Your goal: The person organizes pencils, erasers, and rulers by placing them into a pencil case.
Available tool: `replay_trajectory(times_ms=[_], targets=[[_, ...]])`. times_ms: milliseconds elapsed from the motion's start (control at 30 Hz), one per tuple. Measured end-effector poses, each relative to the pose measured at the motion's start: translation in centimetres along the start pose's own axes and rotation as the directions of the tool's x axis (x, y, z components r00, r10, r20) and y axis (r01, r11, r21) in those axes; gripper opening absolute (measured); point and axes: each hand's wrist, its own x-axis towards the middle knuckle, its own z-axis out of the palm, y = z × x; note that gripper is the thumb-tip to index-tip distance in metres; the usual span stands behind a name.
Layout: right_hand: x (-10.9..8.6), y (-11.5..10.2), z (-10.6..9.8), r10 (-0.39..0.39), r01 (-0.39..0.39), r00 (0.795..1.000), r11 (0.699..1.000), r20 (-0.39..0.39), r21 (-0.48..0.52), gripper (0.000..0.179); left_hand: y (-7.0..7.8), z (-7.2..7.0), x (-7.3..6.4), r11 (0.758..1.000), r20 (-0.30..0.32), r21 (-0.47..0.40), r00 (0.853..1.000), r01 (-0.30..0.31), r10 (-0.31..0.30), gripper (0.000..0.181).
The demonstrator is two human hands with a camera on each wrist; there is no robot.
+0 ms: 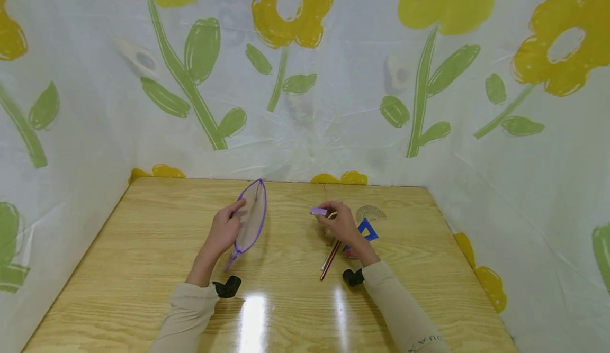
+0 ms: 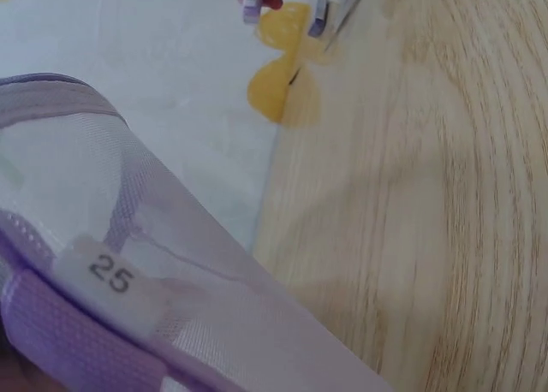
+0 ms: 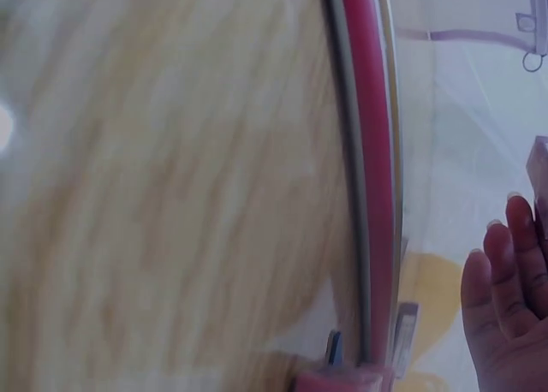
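Observation:
My left hand (image 1: pixel 225 229) grips the side of a mesh zip pouch (image 1: pixel 254 220) with purple trim. The pouch stands upright, its edges bowed apart. Up close in the left wrist view, the translucent pouch (image 2: pixel 205 289) has a white tag marked 25. Over the table to the right, my right hand (image 1: pixel 342 225) pinches a small purple-and-white block (image 1: pixel 318 211) between thumb and fingertips. Below that hand lie several pencils (image 1: pixel 330 262), seen large in the right wrist view as a dark red pencil (image 3: pixel 370 152) among others. A gap separates the block from the pouch.
Beside the right forearm lie a blue set square (image 1: pixel 368 231), a clear protractor (image 1: pixel 371 213) and a small pink object (image 1: pixel 351 253), partly hidden by the arm. The wooden table (image 1: pixel 157 226) meets flower-printed cloth walls (image 1: pixel 333 136) at its back and sides.

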Motion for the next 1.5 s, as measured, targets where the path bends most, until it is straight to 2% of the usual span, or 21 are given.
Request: replay_trajectory(times_ms=[267, 467, 667, 800, 967, 1133, 1500], targets=[[0.0, -0.8, 0.7, -0.016, 0.016, 1.000, 1.000, 0.026, 0.018, 0.018, 0.1, 0.3, -0.2, 1.000, 0.009, 0.008, 1.000, 0.012, -0.012, 0.054], [0.1, -1.5, 1.4, -0.061, 0.059, 0.997, 0.998, 0.046, 0.030, 0.020, 0.2, 0.5, -0.2, 1.000, 0.002, 0.009, 1.000, 0.005, -0.005, 0.054], [0.2, -2.7, 1.9, -0.043, 0.041, 0.998, 0.998, 0.049, 0.045, 0.019, 0.2, 0.6, -0.3, 1.000, -0.004, 0.001, 1.000, 0.007, -0.007, 0.055], [0.7, -3.9, 2.2, -0.037, 0.034, 0.998, 0.997, 0.051, 0.070, 0.017, 0.2, 0.7, -0.5, 1.000, 0.003, -0.007, 1.000, 0.007, -0.007, 0.055], [1.4, -5.0, 2.9, -0.076, 0.069, 0.995, 0.993, 0.070, 0.098, 0.018, 0.2, 0.8, -0.8, 0.999, 0.016, -0.037, 1.000, 0.019, -0.019, 0.055], [2.0, -5.8, 3.5, -0.087, 0.080, 0.993, 0.993, 0.078, 0.081, 0.019, 0.3, 0.9, -0.9, 0.998, 0.028, -0.049, 0.999, 0.031, -0.030, 0.056], [3.0, -7.9, 4.2, -0.111, 0.102, 0.990, 0.990, 0.089, 0.096, 0.023, 0.5, 1.0, -1.0, 0.999, 0.022, -0.030, 1.000, 0.023, -0.022, 0.056]])
